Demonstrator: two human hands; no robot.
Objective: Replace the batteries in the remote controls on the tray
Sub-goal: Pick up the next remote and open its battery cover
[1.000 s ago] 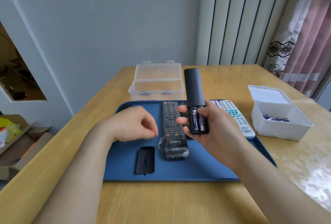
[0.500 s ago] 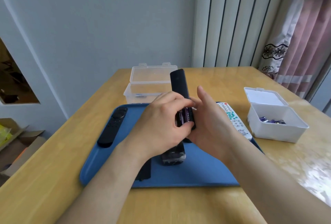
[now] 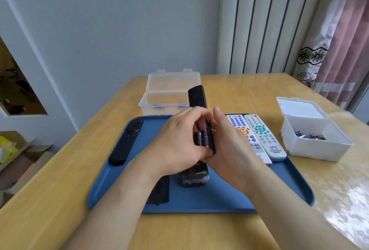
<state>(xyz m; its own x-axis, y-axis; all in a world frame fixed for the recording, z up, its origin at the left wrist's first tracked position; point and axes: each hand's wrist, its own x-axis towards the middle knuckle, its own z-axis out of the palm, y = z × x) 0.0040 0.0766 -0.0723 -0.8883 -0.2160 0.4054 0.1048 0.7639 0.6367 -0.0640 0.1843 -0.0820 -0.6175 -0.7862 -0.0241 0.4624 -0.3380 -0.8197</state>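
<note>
Hands: both meet above the middle of the tray, close together around one black remote.
Right hand (image 3: pixel 229 145): grips the black remote (image 3: pixel 196 98) from behind and from the right side, thumb pointing up beside it; the other fingers are hidden behind the remote.
Left hand (image 3: pixel 177 141): fingers curl over the upper end of the batteries and the thumb sits at their lower end, so it pinches them in place.
Black remote: held nearly upright, raised off the tray, back side towards the camera, top end leaning slightly away.
Batteries (image 3: pixel 202 137): two purple cells side by side in the open compartment at the remote's lower end.
Tray (image 3: pixel 199 203): blue, lying on the bench straight ahead.
Wrapped remote (image 3: pixel 192 177): dark, in clear plastic, flat on the tray under the hands.
Battery cover (image 3: pixel 159 191): black, flat on the tray near its front edge, partly hidden by the left forearm.
Slim remote (image 3: pixel 126 141): black, lying on the tray's left side.
White remotes (image 3: pixel 263 135): two, side by side and touching, on the tray's right side.
Clear box (image 3: pixel 163 98): lid open, just behind the tray.
White box (image 3: pixel 311 145): lid open, right of the tray, with loose batteries (image 3: pixel 308 135) inside.
Bench (image 3: pixel 60 199): light wood.
Surroundings: pink curtain (image 3: pixel 343 50) at the right, cardboard boxes (image 3: pixel 26 161) on the floor at the left.
</note>
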